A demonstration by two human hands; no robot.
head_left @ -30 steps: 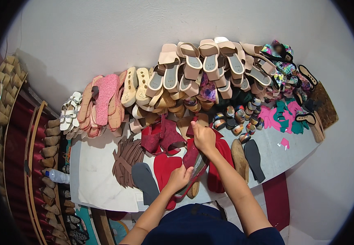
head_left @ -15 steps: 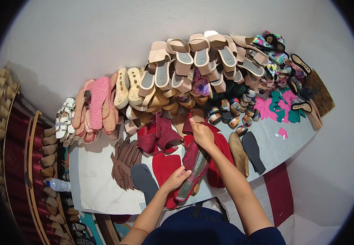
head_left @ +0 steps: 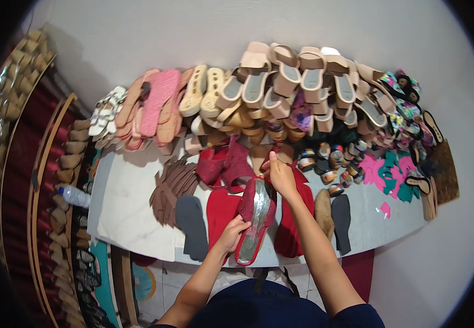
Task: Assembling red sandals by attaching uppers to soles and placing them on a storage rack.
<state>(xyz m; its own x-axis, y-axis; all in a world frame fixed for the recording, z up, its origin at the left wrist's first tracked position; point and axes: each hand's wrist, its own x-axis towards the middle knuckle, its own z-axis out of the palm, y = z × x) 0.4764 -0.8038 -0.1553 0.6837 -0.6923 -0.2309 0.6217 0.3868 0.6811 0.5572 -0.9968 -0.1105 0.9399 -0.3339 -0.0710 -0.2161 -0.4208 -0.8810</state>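
A dark red slip-on sandal (head_left: 257,218), with a shiny, clear-wrapped insole, is held upright over the table's near edge, its toe pointing away from me. My left hand (head_left: 233,234) grips its left side near the heel, thumb on top. At the toe end is my right hand (head_left: 282,177), its thumb stuck out and its bent fingertips at the toe's edge; the far fingers are partly hidden. Stacks of red sole pieces lie to the left (head_left: 219,210) and right (head_left: 293,232) of the sandal. Behind it are dark red strap uppers (head_left: 225,164).
Dark grey soles (head_left: 191,227) and brown strips (head_left: 172,188) lie on the white table (head_left: 130,218). Pale heeled sandals (head_left: 289,79) are piled along the wall. Pink and green scraps (head_left: 393,170) are at right. A water bottle (head_left: 75,197) stands by the left shelf.
The sandal has turned more upright, showing its insole to me. My right hand has shifted slightly right and away, to the toe's edge. The view has swung left.
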